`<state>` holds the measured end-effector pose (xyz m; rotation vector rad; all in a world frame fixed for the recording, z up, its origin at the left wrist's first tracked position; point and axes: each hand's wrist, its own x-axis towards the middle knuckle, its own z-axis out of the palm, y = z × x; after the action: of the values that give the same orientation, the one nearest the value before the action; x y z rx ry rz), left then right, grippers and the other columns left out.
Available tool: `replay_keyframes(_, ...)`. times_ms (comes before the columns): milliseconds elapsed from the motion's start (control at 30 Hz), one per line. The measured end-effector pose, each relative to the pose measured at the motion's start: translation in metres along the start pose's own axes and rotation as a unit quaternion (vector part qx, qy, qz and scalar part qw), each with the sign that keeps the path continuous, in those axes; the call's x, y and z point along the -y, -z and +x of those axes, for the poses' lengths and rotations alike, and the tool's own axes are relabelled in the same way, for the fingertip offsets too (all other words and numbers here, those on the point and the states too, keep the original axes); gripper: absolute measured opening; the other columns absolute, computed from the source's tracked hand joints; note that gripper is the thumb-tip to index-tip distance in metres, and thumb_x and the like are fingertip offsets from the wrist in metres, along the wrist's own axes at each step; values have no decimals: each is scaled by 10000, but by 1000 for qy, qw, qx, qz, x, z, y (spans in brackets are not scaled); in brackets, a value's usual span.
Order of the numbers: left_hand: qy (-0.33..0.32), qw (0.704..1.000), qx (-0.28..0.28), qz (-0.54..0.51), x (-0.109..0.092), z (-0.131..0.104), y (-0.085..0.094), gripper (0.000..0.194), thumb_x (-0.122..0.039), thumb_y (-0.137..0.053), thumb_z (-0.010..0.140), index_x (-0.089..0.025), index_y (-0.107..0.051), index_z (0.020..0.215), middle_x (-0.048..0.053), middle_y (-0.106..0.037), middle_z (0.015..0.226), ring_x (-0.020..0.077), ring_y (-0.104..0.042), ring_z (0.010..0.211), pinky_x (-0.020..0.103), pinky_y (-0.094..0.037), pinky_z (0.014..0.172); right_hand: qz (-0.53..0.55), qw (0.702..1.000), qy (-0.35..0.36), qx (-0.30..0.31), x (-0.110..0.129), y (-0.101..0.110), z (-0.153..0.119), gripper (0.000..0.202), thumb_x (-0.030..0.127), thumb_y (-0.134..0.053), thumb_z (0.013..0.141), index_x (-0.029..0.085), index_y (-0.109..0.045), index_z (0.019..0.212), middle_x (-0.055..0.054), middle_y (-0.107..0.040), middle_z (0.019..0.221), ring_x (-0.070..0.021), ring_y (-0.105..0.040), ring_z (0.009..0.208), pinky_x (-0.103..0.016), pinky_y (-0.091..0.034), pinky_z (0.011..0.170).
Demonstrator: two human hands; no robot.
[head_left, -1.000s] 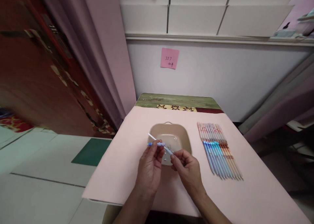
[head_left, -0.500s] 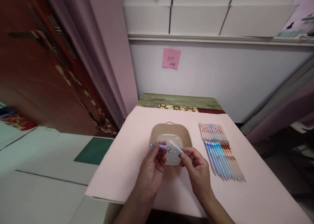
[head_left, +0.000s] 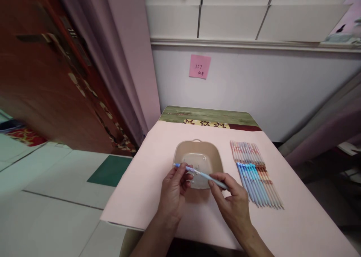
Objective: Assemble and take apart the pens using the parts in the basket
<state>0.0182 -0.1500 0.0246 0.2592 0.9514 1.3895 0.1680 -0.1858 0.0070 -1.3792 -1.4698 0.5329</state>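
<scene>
My left hand [head_left: 172, 197] pinches a short blue-violet pen barrel piece [head_left: 190, 169] between thumb and fingers. In my right hand [head_left: 233, 197] is a longer light blue pen barrel [head_left: 208, 177], held at a slant with a thin white end pointing left. That white end meets the right end of the blue-violet piece; how far it goes inside is too small to tell. Both hands are over the near part of a beige plastic bin [head_left: 197, 147]. Several small whitish bits [head_left: 204, 158] lie on its bottom, partly hidden by my hands.
Right of the bin, pens lie side by side in two rows: a reddish-white row [head_left: 247, 153] behind, blue and brown ones [head_left: 255, 185] in front. A pink cover [head_left: 135, 197] lies over the table. A pink note [head_left: 199, 66] is on the wall behind.
My right hand has brought the light blue barrel left and lined it up with the blue-violet piece, so the two now touch. My left hand stays nearly in place.
</scene>
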Motion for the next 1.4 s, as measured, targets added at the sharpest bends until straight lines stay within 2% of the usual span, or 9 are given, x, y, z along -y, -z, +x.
replay_keyframes(100, -15, 1000, 3, 20, 1, 0, -1, 248, -235, -808, 637, -99, -682, 802, 67, -711, 766, 80, -601, 538, 141, -434, 417, -5, 1000, 15, 5, -2, -1, 0, 152, 299, -607, 836, 214, -658, 951, -47, -672, 821, -150, -621, 636, -170, -435, 358)
replay_keyframes(233, -16, 999, 10, 45, 4, -2, -1, 267, -254, -816, 620, -98, -690, 797, 70, -715, 769, 81, -593, 522, 153, -432, 419, -10, 998, 60, 2, 0, -2, 2, 130, 262, -616, 835, 218, -667, 946, -39, -687, 822, -157, -649, 671, -226, -537, 555)
replay_keyframes(433, 3, 998, 17, 54, 9, -4, 1, 277, -257, -818, 620, -101, -687, 807, 61, -712, 770, 69, -575, 498, 151, -413, 404, -18, 997, 70, -25, 4, -9, 0, 133, 273, -625, 836, 219, -664, 952, -45, -709, 846, -180, -679, 732, -261, -545, 653)
replay_keyframes(567, 1, 999, 15, 51, 8, -5, 1, 344, -215, -828, 599, -111, -665, 885, 70, -720, 813, 67, -576, 509, 144, -410, 411, -37, 998, 34, -35, 2, -10, -3, 154, 329, -659, 816, 219, -659, 923, -22, -718, 784, -165, -681, 659, -233, -532, 598)
replay_keyframes(800, -6, 998, 23, 57, 14, -9, 2, 334, -251, -794, 662, -117, -623, 915, 89, -721, 854, 71, -587, 532, 147, -432, 439, -71, 997, 10, 25, 3, -5, -1, 264, 397, -553, 889, 215, -697, 763, 12, -654, 569, -110, -595, 475, -184, -442, 483)
replay_keyframes(1000, -29, 998, 8, 51, 14, -7, 3, 331, -219, -802, 642, -100, -628, 898, 86, -722, 813, 64, -575, 519, 156, -467, 475, -61, 997, 25, 47, 4, -6, -3, 258, 350, -614, 834, 192, -605, 1038, 3, -665, 686, -125, -606, 552, -195, -466, 534)
replay_keyframes(1100, -26, 998, 12, 52, 13, -8, 1, 347, -217, -801, 642, -100, -624, 916, 86, -723, 807, 60, -566, 504, 151, -450, 461, -54, 997, 24, 52, 5, -6, -5, 139, 331, -573, 855, 194, -594, 869, 4, -639, 648, -123, -593, 547, -190, -446, 514)
replay_keyframes(1233, -25, 998, 22, 59, 13, -10, -1, 358, -230, -799, 646, -97, -620, 927, 98, -725, 828, 62, -563, 500, 157, -440, 452, -46, 996, -2, 80, 5, -3, -5, 342, 363, -445, 936, 197, -612, 689, -4, -632, 583, -111, -584, 499, -187, -412, 488)
replay_keyframes(1400, -28, 998, 16, 60, 12, -9, 0, 341, -225, -803, 632, -98, -623, 892, 89, -722, 802, 59, -555, 493, 154, -430, 448, -77, 995, 16, 68, 6, 0, -3, 269, 394, -604, 838, 193, -618, 1017, -4, -656, 686, -130, -599, 547, -207, -442, 534)
